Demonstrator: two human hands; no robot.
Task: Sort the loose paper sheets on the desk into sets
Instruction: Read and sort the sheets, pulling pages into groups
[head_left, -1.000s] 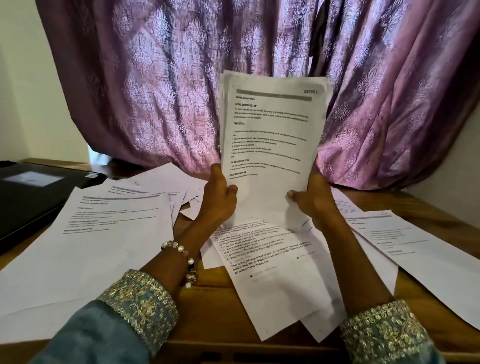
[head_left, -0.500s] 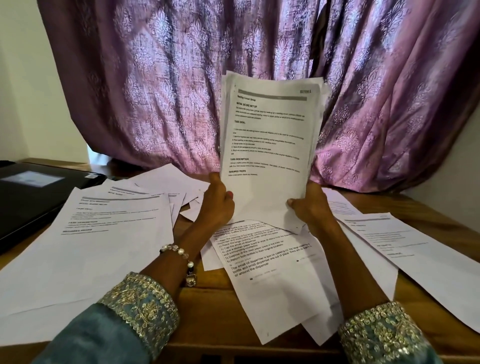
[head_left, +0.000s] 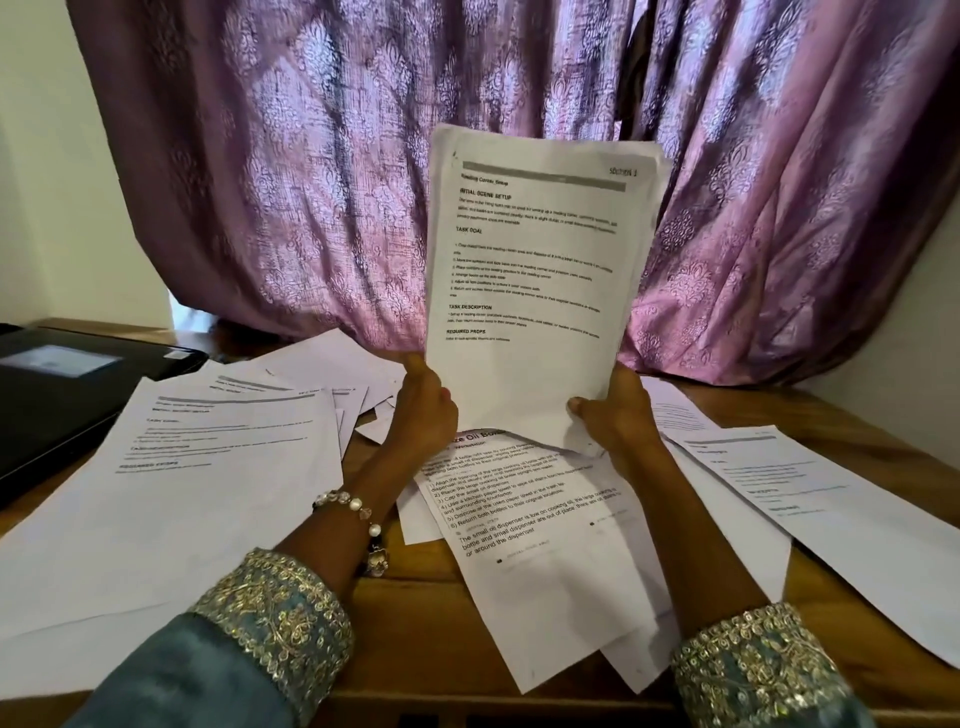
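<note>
While both hands, left hand (head_left: 423, 410) and right hand (head_left: 618, 421), pinch the upright sheaf (head_left: 535, 270) low, fingers clamped, it looks light and floppy; gripping higher seems steadier.

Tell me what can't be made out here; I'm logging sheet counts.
- Stack: head view, front page hides the sheets behind; count unknown.
- Left hand fingers: behind the stack.
- Oil sheet title: covered by the stack's bottom edge.
- Left sheet text: blurred.
</note>
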